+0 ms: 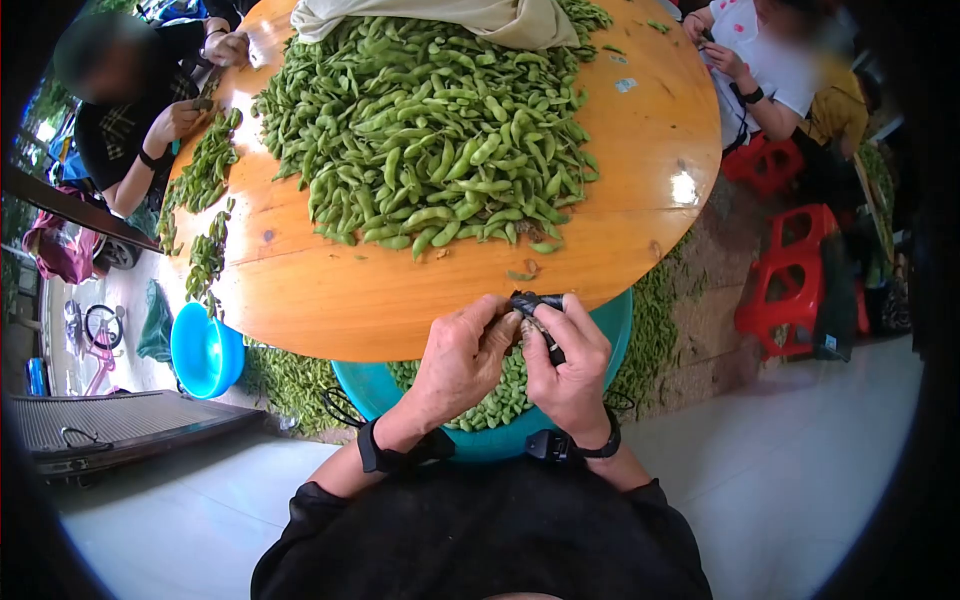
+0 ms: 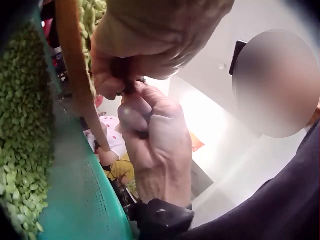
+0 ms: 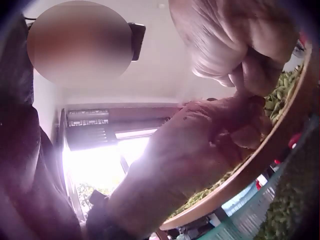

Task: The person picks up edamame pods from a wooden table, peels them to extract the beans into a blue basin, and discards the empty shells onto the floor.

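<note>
In the head view my left hand and right hand meet fingertip to fingertip at the table's near edge, above a teal basin of shelled green beans. Black wraps cover fingers of the right hand. Fingers of both hands are curled and pinch together around a small dark thing, seen between the tips in the left wrist view; fingers hide most of it, and I cannot tell its kind. In the right wrist view the two hands overlap.
A big heap of green bean pods lies on the round wooden table, partly under a cloth. A blue basin stands at left, red stools at right. People sit at both sides; pods cover floor near the basin.
</note>
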The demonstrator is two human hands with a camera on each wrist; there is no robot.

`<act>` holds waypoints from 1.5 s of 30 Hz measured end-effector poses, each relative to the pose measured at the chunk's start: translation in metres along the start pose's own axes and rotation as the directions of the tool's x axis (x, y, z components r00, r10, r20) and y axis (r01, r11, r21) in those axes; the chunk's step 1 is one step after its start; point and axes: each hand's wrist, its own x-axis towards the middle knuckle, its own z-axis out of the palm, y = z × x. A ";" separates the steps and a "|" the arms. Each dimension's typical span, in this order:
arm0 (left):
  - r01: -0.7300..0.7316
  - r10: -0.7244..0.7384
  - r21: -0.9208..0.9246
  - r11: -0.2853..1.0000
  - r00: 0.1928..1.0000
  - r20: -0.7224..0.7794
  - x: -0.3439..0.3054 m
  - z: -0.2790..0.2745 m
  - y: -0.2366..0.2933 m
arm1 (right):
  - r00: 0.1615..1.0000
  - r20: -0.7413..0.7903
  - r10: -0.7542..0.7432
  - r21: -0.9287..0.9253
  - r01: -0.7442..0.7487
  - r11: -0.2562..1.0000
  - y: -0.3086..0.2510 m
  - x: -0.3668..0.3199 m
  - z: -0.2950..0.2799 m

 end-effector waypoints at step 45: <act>0.191 -0.154 -0.646 0.739 0.981 0.114 0.013 -0.016 -0.014 | 0.778 0.436 0.453 0.605 -0.626 0.492 0.013 0.012 -0.014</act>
